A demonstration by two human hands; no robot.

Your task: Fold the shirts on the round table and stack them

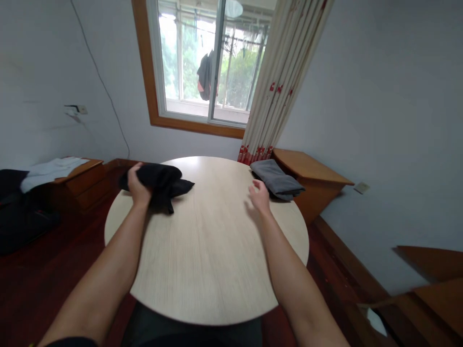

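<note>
With the bunched black cloth (162, 178) sitting at the far left of the round surface (206, 250), we are probably handling it best by gathering its loose corners evenly, not letting them drag. Our left grip (137, 187) is clamping on the cloth's left part — our right grip (259, 195) is hovering, fingers loosely apart and seemingly empty, just beside the folded gray cloth (277, 178).

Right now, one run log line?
left hand: gripping crumpled black cloth; right hand: empty, near folded grey cloth; surface: round pale table
</note>
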